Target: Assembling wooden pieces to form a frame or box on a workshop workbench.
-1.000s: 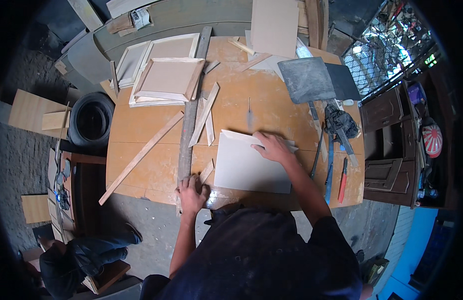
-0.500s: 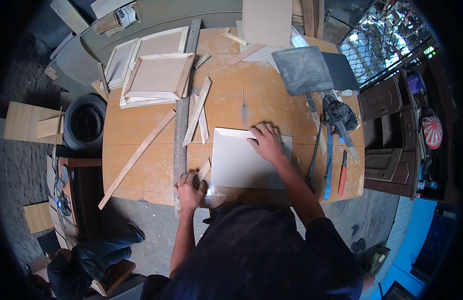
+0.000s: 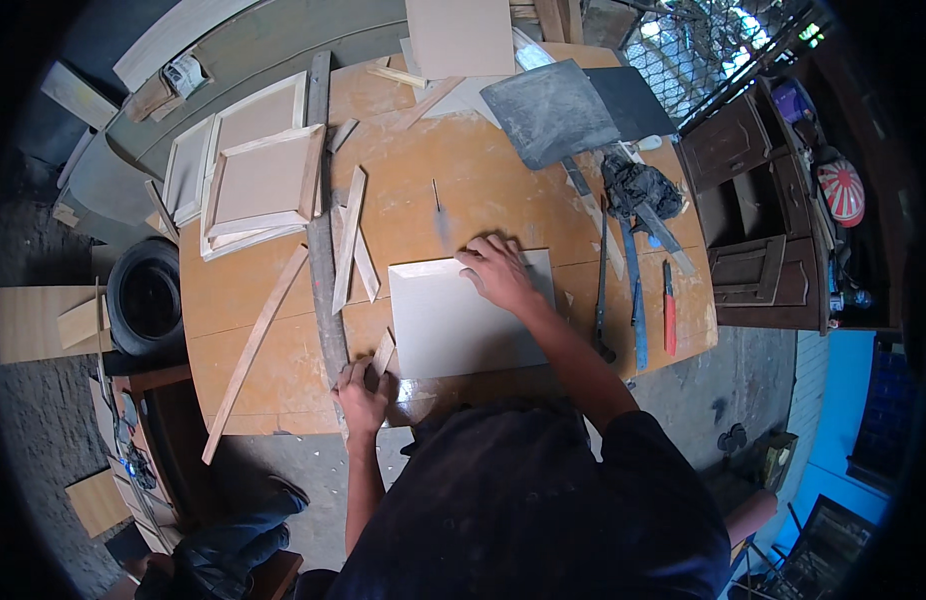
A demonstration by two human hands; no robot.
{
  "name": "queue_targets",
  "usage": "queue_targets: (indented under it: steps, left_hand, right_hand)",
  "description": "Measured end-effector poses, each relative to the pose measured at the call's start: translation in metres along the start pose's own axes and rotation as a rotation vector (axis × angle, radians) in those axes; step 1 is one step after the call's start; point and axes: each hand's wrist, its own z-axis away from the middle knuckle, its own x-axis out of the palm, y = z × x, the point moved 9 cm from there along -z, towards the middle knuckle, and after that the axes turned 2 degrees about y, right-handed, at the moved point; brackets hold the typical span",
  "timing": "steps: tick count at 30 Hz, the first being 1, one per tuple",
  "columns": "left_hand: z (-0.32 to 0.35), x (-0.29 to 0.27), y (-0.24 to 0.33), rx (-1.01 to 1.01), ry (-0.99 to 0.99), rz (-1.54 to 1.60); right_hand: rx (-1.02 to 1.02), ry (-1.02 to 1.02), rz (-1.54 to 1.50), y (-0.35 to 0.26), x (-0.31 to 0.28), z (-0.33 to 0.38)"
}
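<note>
Flat pale grey board [image 3: 463,330] on brown wooden table [image 3: 403,200], under right hand [image 3: 495,270] | light wood strip [image 3: 423,269] on far edge; near and left edges bare | right fingers bent over strip, left hand [image 3: 361,402] bent by short wood stick [image 3: 385,350]; can't tell if pinching

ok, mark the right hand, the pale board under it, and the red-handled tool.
Right hand [image 3: 498,272], head view: back of hand.
Pale board [image 3: 463,320], head view: bare face.
Red-handled tool [image 3: 670,318], head view: red handle.
</note>
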Motion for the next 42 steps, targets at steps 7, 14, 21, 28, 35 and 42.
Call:
queue_targets:
  steps: [7, 14, 21, 28, 35, 42]
  left_hand:
    - [0.0, 0.009, -0.011, -0.07, -0.063, 0.086]
    - [0.0, 0.006, -0.009, -0.065, -0.052, 0.068]
    - [-0.002, 0.002, 0.0, -0.063, -0.061, 0.146]
    - [-0.015, 0.002, 0.074, 0.27, -0.145, 0.219]
    - [-0.021, 0.02, 0.122, 0.396, -0.262, 0.298]
    - [-0.022, 0.008, 0.101, 0.396, -0.227, 0.253]
  right_hand:
    - [0.005, -0.014, -0.013, 0.001, 0.001, 0.0]
    - [-0.002, -0.017, -0.028, 0.003, 0.002, -0.001]
    - [-0.011, 0.1, -0.048, -0.014, -0.033, -0.004]
    - [-0.079, -0.014, -0.46, -0.065, -0.053, 0.024]
    - [-0.18, -0.215, -0.259, -0.071, -0.027, 0.065]
    - [-0.071, -0.044, -0.424, -0.039, -0.055, 0.075]
